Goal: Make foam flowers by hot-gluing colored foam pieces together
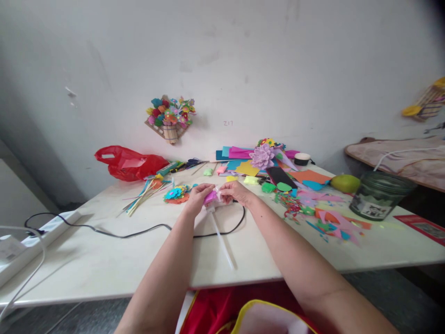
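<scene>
My left hand [199, 196] is closed around a small purple packet [210, 197] over the middle of the table. At the packet's right end, my right hand [232, 192] pinches its clear plastic wrap [218, 192] between thumb and fingers. Just below the hands, a long translucent white glue stick [221, 241] points toward me. Its far end meets a pale tool, probably a glue gun, mostly hidden behind my hands and left forearm. Left of my left hand lies a pile of colourful foam flowers [176, 194].
A black cable [128, 235] crosses the table from a white power strip [52, 234]. A red plastic bag [130, 163] and sticks [142, 197] lie left. Foam sheets [239, 153], a phone [280, 176], scraps [337, 220] and a dark green tub [380, 197] occupy the right.
</scene>
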Available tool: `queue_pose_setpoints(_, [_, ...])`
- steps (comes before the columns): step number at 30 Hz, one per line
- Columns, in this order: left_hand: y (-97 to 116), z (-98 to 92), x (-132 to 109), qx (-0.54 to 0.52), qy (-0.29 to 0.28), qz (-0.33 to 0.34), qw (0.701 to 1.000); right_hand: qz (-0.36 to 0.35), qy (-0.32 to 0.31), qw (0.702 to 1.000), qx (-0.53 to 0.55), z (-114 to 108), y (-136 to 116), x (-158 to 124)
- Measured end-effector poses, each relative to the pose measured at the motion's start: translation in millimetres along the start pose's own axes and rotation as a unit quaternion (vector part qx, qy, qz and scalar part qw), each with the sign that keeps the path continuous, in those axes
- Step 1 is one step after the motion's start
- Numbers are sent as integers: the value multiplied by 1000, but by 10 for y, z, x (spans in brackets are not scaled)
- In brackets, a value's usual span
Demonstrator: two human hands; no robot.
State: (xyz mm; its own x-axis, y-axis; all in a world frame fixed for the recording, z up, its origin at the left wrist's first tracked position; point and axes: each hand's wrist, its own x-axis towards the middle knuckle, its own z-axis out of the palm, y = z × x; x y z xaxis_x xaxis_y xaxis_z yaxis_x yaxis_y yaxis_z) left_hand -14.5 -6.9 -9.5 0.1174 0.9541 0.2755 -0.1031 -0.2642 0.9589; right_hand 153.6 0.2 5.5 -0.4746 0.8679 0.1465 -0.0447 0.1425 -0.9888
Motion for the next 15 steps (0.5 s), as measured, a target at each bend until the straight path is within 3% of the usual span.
queue_pose_setpoints(10, [6, 16, -7, 29, 1, -1, 1000, 11, 83, 991, -103, 110, -68, 1])
queue_pose_setpoints(15, [8, 22, 6, 109, 23, 26, 993, 19, 126, 979, -160, 119, -45, 42])
